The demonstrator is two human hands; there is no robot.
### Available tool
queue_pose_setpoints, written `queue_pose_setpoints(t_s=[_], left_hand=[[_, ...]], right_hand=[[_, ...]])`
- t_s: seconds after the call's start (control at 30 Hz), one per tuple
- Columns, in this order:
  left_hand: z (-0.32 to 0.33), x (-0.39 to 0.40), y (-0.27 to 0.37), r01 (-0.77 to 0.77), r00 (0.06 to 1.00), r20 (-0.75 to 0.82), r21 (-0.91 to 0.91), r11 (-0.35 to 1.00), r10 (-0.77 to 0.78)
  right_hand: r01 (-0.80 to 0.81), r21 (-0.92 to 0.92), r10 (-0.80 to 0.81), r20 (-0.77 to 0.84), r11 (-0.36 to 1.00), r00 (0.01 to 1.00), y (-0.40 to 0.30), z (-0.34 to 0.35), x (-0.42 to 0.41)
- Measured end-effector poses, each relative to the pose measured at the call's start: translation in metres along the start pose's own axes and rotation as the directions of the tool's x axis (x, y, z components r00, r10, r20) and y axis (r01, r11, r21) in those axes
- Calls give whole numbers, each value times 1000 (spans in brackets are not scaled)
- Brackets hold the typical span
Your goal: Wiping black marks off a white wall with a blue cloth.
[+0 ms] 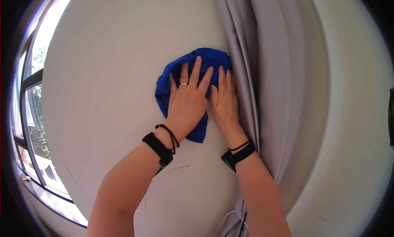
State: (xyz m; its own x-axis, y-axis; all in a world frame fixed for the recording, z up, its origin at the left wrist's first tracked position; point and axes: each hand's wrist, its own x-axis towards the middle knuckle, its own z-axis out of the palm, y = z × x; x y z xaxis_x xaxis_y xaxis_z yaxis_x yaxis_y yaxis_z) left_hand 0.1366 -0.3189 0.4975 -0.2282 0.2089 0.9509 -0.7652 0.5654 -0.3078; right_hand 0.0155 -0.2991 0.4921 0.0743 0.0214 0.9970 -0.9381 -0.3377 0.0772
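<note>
A blue cloth [197, 55] lies spread against a pale wall [123, 67], its right edge touching a grey curtain [277, 67]. My left hand [187, 98] presses flat on the cloth with its fingers spread, and a gold ring is on one finger. Close to its right, my right hand [226, 101] rests with its fingertips on the cloth's right part, beside the curtain's folds; its outer edge is partly in shadow. Each wrist wears a black strap and a thin black band. The lower corner of the cloth hangs out below my left palm.
At the far left stands a dark-framed window [32, 80] above a sill [58, 203] with a small object [26, 178] on it. White ties [229, 217] hang by the gathered curtain bottom. Thin dark marks [175, 168] show on the wall. A pale moulding [334, 98] curves at the right.
</note>
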Motion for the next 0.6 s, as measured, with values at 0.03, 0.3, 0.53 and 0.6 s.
queue_pose_setpoints(t_s=[0.03, 0.3, 0.53, 0.6], left_hand=[[1, -2, 2, -5, 1000, 4, 24, 1000, 5], [1, -50, 45, 21, 983, 185, -22, 1000, -17], [-8, -113, 65, 29, 935, 352, -159, 987, 29], [-12, -113, 64, 9, 932, 360, -156, 988, 48]], right_hand=[[-11, -20, 11, 11, 1000, 1000, 1, 0, -4], [-117, 49, 114, 60, 992, 992, 8, -12, -70], [-254, 39, 241, 213, 966, 947, 6, -26, -136], [-228, 61, 212, 202, 972, 956, 5, -30, -133]])
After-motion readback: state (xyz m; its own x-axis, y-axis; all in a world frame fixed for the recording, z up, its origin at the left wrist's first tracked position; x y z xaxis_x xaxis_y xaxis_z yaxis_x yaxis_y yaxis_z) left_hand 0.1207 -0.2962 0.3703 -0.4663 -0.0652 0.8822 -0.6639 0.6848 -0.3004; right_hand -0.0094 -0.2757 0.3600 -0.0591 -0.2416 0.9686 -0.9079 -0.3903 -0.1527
